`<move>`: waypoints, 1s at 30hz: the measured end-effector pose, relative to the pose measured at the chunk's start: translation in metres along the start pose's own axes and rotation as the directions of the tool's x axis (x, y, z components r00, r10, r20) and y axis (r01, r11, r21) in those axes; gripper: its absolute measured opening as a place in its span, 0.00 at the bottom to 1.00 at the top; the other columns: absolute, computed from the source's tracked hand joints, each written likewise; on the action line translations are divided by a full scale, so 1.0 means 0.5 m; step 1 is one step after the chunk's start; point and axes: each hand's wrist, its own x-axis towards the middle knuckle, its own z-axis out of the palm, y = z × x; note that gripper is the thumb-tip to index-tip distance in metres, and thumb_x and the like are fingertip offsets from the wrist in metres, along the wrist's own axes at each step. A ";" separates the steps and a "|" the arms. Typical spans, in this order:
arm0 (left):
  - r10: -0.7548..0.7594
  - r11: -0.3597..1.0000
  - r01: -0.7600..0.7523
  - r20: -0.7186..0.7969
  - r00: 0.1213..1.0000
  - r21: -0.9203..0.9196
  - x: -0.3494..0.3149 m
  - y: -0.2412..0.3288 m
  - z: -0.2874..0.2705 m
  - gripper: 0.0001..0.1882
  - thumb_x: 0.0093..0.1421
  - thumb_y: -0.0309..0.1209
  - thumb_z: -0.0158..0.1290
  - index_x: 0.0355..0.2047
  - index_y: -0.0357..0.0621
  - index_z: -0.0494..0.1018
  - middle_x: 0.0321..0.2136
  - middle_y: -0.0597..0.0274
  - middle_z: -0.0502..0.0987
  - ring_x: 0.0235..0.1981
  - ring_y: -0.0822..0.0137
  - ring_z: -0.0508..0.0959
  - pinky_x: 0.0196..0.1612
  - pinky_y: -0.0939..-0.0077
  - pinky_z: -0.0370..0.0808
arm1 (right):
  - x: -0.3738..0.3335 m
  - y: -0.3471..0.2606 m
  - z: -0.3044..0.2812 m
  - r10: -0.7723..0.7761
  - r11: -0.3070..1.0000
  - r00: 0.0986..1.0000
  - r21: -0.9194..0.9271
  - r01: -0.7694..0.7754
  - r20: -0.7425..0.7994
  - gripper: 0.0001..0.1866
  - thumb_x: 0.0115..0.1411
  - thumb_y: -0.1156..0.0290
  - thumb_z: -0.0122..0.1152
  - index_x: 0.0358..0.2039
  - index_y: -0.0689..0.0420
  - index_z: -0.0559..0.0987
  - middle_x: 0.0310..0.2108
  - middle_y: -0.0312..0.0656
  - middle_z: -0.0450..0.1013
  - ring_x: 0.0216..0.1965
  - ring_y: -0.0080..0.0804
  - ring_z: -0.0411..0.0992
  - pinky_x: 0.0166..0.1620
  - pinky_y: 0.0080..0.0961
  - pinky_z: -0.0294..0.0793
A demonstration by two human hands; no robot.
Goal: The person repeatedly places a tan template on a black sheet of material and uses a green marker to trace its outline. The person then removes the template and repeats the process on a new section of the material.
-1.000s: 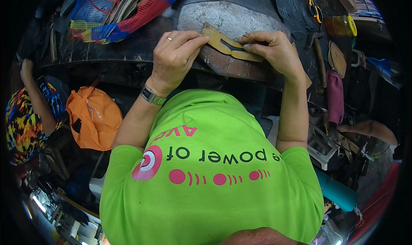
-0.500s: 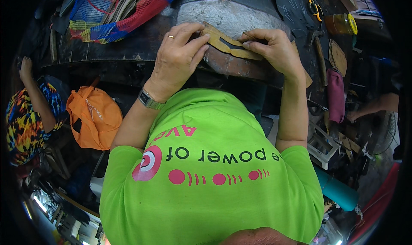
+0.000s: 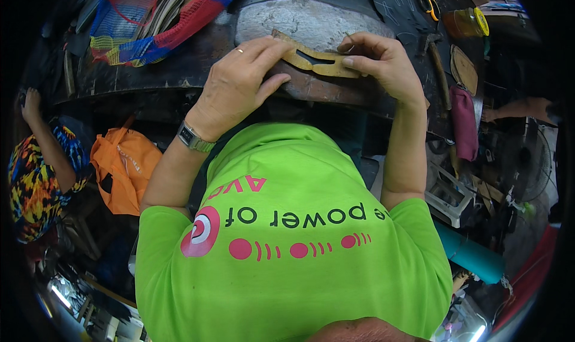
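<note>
Tan strip [image 3: 329, 70]: right hand [image 3: 384, 66] is pinching, half-open left hand [image 3: 239, 75] is touching, mesh bag [image 3: 112, 15] is holding flat pieces [image 3: 173, 5]!

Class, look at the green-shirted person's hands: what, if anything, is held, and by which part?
A tan slotted strip, held at its right end by the right hand. The left hand touches its left end; whether it grips is unclear.

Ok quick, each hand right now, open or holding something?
Left hand: open, thumb apart, touching the tan slotted strip.
Right hand: thumb on the strip's right end; whether it grips can't be told.
</note>
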 end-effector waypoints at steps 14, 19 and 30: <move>-0.135 0.954 0.070 -0.211 0.968 -0.291 -0.032 -0.009 0.032 0.29 0.56 0.21 0.68 0.59 0.43 0.76 0.60 0.56 0.71 0.56 0.61 0.79 0.59 0.67 0.77 | -0.025 0.011 -0.020 0.074 0.862 0.979 0.506 0.033 -0.190 0.16 0.61 0.78 0.70 0.51 0.61 0.84 0.35 0.31 0.79 0.31 0.10 0.71 0.28 0.09 0.62; -0.066 0.989 0.043 -0.164 0.984 -0.142 -0.026 -0.006 0.027 0.17 0.59 0.24 0.65 0.50 0.42 0.81 0.56 0.56 0.76 0.56 0.55 0.78 0.58 0.62 0.76 | -0.034 0.013 -0.015 0.058 0.914 0.982 0.404 0.020 -0.181 0.17 0.61 0.77 0.70 0.52 0.61 0.83 0.36 0.31 0.78 0.31 0.11 0.70 0.30 0.09 0.64; -0.048 0.999 0.046 -0.117 0.992 -0.021 -0.016 0.003 0.033 0.20 0.61 0.31 0.64 0.54 0.46 0.80 0.53 0.58 0.78 0.56 0.53 0.75 0.60 0.58 0.72 | -0.069 0.022 -0.016 0.053 0.973 0.975 0.231 -0.002 -0.215 0.17 0.60 0.74 0.72 0.51 0.59 0.85 0.36 0.30 0.79 0.33 0.13 0.72 0.37 0.12 0.68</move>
